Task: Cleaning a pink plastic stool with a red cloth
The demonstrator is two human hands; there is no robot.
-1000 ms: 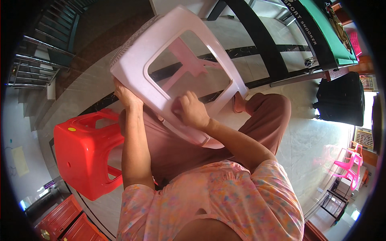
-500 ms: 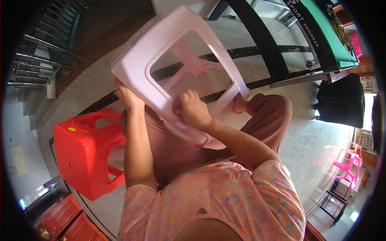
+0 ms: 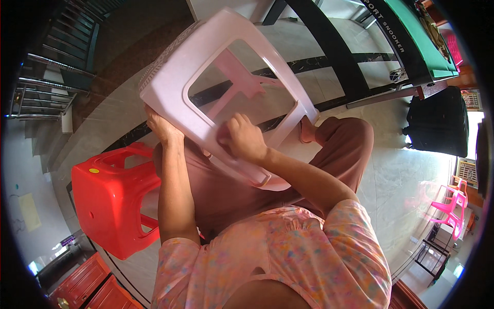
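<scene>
A pale pink plastic stool (image 3: 206, 56) is tilted on its side over my lap, its seat turned to the upper left and its legs to the lower right. My left hand (image 3: 163, 126) is closed round the seat's lower edge, with part of the fingers behind it. Against the leg nearest me, my right hand (image 3: 244, 138) is closed on a small dark-red cloth-like wad (image 3: 224, 135), pressing it to the plastic; most of the wad is hidden in the fingers. A red plastic stool (image 3: 113, 201) lies on its side by my left arm.
A snooker table (image 3: 437, 56) with black legs stands at the far right. Beyond my right knee is a black suitcase (image 3: 437, 123), and farther along a bright pink chair (image 3: 453, 211). Metal railings (image 3: 49, 87) run at the upper left; red-brown wooden furniture (image 3: 85, 283) is at the lower left.
My right hand with the wad has shifted very slightly along the stool's leg. The pink stool stays tilted in my left hand, and the whole view has turned a little.
</scene>
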